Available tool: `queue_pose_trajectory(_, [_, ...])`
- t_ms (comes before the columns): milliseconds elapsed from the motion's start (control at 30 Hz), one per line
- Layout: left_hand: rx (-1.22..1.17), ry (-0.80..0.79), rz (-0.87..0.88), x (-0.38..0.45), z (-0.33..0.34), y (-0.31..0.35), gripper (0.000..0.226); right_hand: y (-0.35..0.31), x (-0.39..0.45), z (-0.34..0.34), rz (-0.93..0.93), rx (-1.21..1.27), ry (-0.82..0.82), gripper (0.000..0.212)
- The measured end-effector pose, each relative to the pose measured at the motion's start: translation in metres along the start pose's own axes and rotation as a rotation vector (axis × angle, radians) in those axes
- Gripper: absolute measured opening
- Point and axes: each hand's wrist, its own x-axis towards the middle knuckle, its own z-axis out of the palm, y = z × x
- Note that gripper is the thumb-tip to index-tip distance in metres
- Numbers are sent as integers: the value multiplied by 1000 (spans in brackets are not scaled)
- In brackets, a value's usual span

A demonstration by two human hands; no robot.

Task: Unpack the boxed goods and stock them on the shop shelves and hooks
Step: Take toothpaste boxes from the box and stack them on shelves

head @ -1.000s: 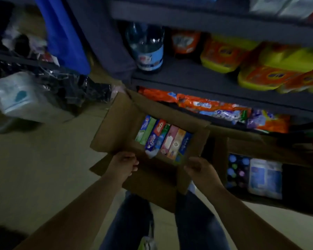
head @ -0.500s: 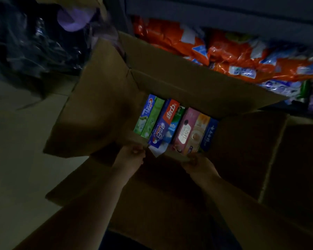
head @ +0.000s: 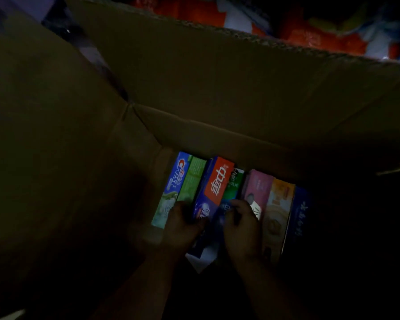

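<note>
An open cardboard box (head: 217,135) fills the dim view, its flaps spread outward. A row of toothpaste cartons stands in its bottom: a blue-and-green one (head: 174,181), a light green one (head: 192,179), a red-and-blue one (head: 217,181), a dark green one (head: 233,188), a pink one (head: 259,188), a tan one (head: 277,209) and a dark blue one (head: 300,211). Both hands are down inside the box. My left hand (head: 183,225) grips the left side of the red-and-blue carton. My right hand (head: 243,225) curls its fingers over that carton's right side, by the dark green one.
Orange and blue packets (head: 310,35) lie on the low shelf beyond the far flap (head: 217,72). The wide left flap (head: 44,135) hides the floor on that side. A pale strip of floor (head: 7,315) shows at the bottom left.
My head has come much closer to the box. Both hands have left the near edge of the box and gone down onto the cartons in the middle of the row.
</note>
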Motion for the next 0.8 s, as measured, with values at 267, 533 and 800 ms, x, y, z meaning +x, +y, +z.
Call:
queue_pose_trajectory(267, [250, -26, 20, 2, 12, 6, 81, 19, 5, -14, -71, 93, 15, 32])
queue_pose_trajectory(533, [-2, -191, -74, 0, -16, 13, 30, 6, -5, -7, -24, 39, -94, 21])
queue_pose_trajectory(800, [-123, -200, -153, -2, -76, 12, 49, 1, -13, 27, 80, -127, -340, 36])
